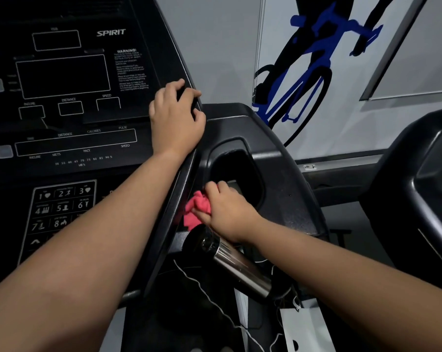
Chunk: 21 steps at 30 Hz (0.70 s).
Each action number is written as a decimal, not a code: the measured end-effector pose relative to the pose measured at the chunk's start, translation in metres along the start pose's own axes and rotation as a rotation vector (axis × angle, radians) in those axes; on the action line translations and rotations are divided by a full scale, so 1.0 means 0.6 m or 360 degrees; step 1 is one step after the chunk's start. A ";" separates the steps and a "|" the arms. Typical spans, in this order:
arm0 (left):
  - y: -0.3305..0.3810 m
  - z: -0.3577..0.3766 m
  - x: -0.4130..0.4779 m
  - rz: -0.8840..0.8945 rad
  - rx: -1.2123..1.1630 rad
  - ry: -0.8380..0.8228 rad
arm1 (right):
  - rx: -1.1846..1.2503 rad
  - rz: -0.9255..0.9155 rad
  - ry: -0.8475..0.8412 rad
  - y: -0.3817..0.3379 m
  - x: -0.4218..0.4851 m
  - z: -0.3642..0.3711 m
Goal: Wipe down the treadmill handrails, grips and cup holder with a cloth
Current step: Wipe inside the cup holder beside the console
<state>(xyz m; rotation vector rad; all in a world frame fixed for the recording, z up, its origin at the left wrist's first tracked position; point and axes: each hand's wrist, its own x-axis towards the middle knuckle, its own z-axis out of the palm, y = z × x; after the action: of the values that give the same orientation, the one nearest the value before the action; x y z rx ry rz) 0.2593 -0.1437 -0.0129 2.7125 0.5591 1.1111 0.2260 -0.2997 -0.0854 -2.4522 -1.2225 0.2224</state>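
1. At the right edge of the console (62,102), my left grip (176,118) is curled over the frame with its fingers wrapped round the rim. I judge this to be a brace that steadies the lean while the other arm works.
2. Lower down, my right grip (227,212) is closed on the pink cloth (195,212). The cloth is bunched into a wad, not spread flat, which suits pressing into a corner or along a narrow lip.
3. That wad sits at the near left corner of the cup holder (240,143), between its rim and the console's side trim. From this I take the step in hand to be the holder's edge, with the inside possibly yet to do.
4. My right fingertips are buried in the cloth, so I cannot tell how much fabric lies under the palm or how firmly it bears on the plastic.
5. The holder's interior is nearly black. A paler patch shows just beyond my knuckles, but I cannot make out what it is.
6. Just below my right wrist lies a steel cylinder (240,265) with a black end. It may be a flask or a sensor bar on the handrail; I cannot say which.
7. A thin white cord (202,288) trails beneath it, and its ends are lost in the dark.
8. The handrails are mostly outside the view. The console's left side is cut off, and so is the neighbouring machine (418,186) on the right.
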 end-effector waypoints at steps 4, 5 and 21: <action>0.000 0.001 0.000 0.0006 0.0000 0.0009 | 0.0424 0.0399 0.0026 -0.014 0.053 0.003; -0.001 0.001 0.000 0.0006 0.0003 0.0008 | 0.0477 0.0474 0.0035 -0.016 0.061 0.004; -0.002 -0.003 -0.004 -0.0012 -0.0030 -0.0029 | -0.0258 -0.0554 -0.0012 0.028 -0.038 -0.001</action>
<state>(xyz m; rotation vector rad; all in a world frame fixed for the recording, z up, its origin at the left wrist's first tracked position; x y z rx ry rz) 0.2561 -0.1436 -0.0132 2.6995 0.5524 1.0829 0.2244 -0.3270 -0.0926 -2.3171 -1.7014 0.0361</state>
